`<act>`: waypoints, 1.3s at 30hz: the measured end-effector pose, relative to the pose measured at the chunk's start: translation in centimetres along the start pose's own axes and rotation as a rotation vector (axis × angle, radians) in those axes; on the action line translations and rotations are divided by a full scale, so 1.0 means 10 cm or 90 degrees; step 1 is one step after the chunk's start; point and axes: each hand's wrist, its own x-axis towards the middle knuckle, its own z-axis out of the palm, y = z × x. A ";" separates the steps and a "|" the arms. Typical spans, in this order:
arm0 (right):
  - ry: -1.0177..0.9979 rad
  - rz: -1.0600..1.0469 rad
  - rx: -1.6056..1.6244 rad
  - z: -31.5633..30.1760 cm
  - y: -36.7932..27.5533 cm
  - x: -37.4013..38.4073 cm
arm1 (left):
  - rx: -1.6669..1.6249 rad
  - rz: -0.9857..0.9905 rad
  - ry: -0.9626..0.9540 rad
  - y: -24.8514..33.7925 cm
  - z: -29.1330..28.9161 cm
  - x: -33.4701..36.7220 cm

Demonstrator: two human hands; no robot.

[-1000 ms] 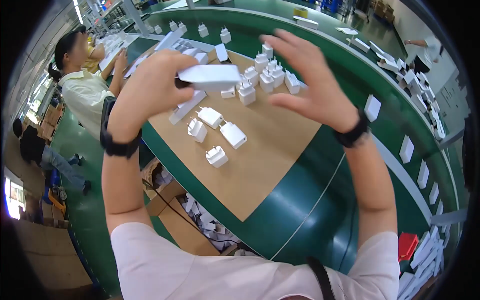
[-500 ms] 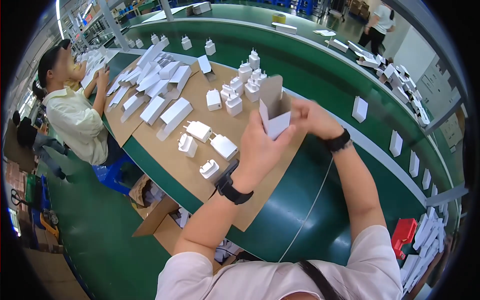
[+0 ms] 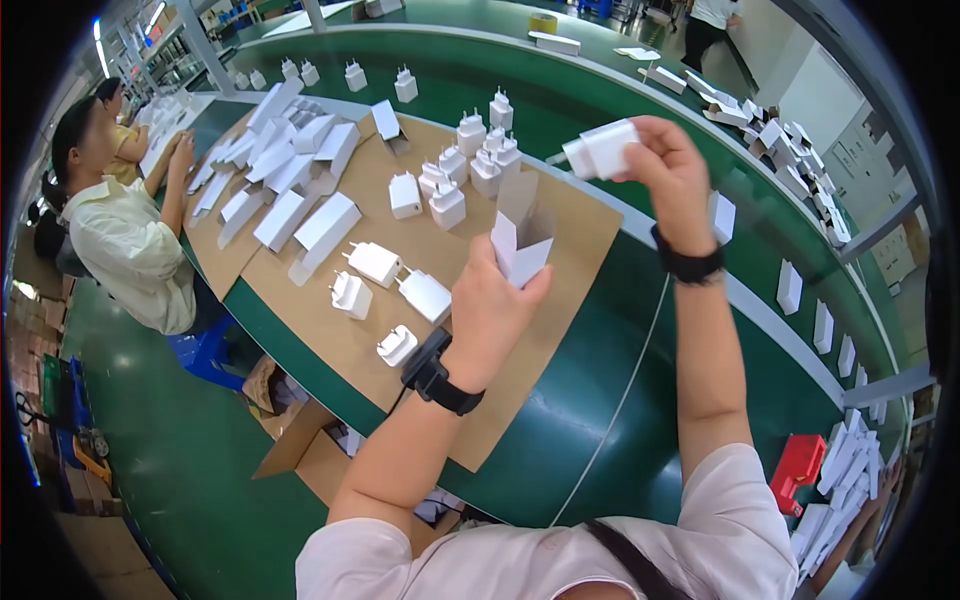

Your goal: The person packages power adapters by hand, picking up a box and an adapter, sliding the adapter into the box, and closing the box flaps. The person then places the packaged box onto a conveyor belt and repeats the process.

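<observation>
White card, flaps up: that was the small box (image 3: 522, 250) in my left hand (image 3: 495, 310), thumb on one side and fingers wrapped round the other, mouth facing up and spread open. Up and off to the right, my right hand (image 3: 672, 170) had a white charger (image 3: 605, 150) pinched between thumb and fingers, its prongs (image 3: 556, 158) pointing left. The two were well apart, both in the air.

What changed? A second earlier that right hand was spread wide with nothing in it, and half a second earlier it was tucked up close behind the box, so I couldn't tell what it had hold of. Now it had swung clear with the charger in plain view. For the work, I'd say that meant box and charger were each in hand at once, but the charger wasn't in the box.

Under all this was the brown sheet (image 3: 575, 230), with a bunch of upright chargers (image 3: 486, 170) just beyond the box and four more strewn near my left wrist, one of them a chunky one (image 3: 425, 297). Further left lay a heap of white boxes (image 3: 285, 165), near a co-worker in a pale shirt (image 3: 130, 255).
</observation>
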 end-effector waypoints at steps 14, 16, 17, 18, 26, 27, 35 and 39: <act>-0.297 -0.032 -0.226 0.21 -0.41 -0.25 | -0.031 0.069 -0.077 0.04 0.10 -0.08; -0.296 -0.006 -0.227 0.21 -0.39 -0.27 | -0.053 0.057 -0.068 0.04 0.10 -0.09; -0.295 -0.091 -0.310 0.20 -0.36 -0.29 | -0.050 0.060 -0.053 0.04 0.10 -0.09; -0.292 -0.176 -0.393 0.18 -0.32 -0.31 | -0.047 0.063 -0.037 0.05 0.10 -0.09; -0.203 0.227 -0.044 0.28 0.19 -0.60 | -0.053 0.172 0.018 -0.08 0.12 -0.07; -0.112 0.231 -0.015 0.17 0.35 -0.49 | 0.023 0.259 0.068 -0.10 0.09 -0.08; 0.321 0.352 -0.209 -2.26 1.14 0.48 | 0.112 0.032 0.164 -0.10 -1.62 0.68; 0.348 0.367 -0.650 -2.31 1.29 0.49 | 0.440 0.058 0.054 -1.15 -1.90 1.39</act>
